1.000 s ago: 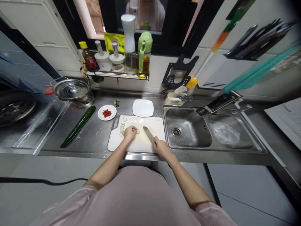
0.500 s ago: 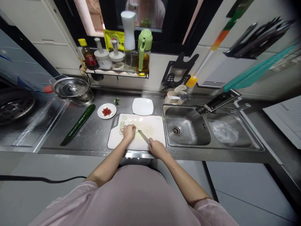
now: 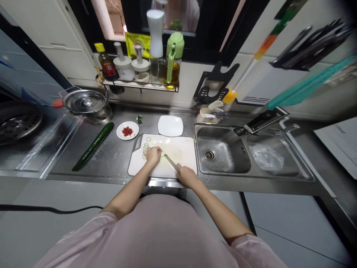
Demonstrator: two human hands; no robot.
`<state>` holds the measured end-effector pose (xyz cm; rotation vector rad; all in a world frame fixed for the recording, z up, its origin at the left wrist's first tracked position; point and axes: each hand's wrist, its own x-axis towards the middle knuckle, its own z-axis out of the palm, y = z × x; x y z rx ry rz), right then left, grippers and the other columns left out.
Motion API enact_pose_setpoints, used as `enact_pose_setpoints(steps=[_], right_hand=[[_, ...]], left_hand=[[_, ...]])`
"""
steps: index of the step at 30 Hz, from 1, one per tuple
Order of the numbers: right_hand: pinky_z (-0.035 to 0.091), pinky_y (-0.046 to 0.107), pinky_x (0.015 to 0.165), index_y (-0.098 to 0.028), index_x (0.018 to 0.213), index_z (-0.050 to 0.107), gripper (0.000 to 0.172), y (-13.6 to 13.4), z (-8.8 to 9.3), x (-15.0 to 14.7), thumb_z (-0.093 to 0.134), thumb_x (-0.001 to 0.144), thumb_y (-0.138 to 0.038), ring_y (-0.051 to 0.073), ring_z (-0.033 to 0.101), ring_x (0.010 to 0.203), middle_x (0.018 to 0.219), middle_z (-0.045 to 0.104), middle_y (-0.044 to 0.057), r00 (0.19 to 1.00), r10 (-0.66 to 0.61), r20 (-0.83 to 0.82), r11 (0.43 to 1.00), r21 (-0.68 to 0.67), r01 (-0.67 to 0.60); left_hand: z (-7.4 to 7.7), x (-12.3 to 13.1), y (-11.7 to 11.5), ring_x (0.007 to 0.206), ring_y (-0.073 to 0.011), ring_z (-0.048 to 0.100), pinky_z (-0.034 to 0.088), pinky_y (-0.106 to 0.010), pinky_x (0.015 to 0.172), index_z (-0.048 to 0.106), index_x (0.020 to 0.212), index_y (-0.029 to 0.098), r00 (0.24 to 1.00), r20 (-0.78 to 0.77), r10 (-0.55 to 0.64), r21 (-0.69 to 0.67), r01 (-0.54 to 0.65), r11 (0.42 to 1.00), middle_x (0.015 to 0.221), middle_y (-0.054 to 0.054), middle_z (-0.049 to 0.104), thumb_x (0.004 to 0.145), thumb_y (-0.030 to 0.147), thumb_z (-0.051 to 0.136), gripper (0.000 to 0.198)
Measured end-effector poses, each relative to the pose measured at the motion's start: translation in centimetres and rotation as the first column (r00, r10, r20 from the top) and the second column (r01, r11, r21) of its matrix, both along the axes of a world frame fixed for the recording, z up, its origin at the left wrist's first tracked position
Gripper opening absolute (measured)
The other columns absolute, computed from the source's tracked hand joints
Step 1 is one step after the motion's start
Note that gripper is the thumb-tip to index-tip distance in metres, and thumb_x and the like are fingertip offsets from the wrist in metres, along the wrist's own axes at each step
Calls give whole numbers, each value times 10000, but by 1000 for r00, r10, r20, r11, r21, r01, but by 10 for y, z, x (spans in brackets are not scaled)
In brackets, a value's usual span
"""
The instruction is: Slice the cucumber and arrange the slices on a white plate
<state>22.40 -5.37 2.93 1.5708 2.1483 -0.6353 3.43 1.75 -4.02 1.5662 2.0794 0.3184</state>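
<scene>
On the white cutting board (image 3: 178, 145), my right hand (image 3: 186, 175) is closed around the handle of a knife (image 3: 171, 161). The blade points up and left, its tip at a pale cucumber slice (image 3: 163, 153). Just left of that slice, my left hand (image 3: 153, 154) rests with its fingers bent together; whatever they hold is hidden. Several overlapping cucumber slices (image 3: 145, 148) lie in a row by the left hand, partly covered by it. A single round slice (image 3: 148, 139) sits above the row.
A whole cucumber (image 3: 93, 147) lies on the left counter. Beside the board stand a plate (image 3: 119, 134) of chopped red pieces and a white square dish (image 3: 170, 125). Cucumber scraps (image 3: 139, 119) lie behind. A lidded pot (image 3: 102, 114) is at back left, a sink (image 3: 223, 149) at right.
The whole view has shifted slightly. Both hands, the knife and the slices keep nearly the same places on the board.
</scene>
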Motion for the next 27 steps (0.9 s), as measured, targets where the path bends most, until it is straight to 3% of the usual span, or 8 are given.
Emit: enact_pose_setpoints(steps=[27], right_hand=[[458, 320, 771, -152, 1188, 455, 305, 16, 0, -11, 390, 895, -97, 252, 655, 992, 1036, 678, 167, 999, 42, 3, 998, -54, -42]], left_hand=[[1, -2, 6, 1125, -290, 495, 259, -460, 927, 736, 818, 287, 999, 47, -9, -46, 12, 999, 945, -41, 738, 822, 186, 522, 237]])
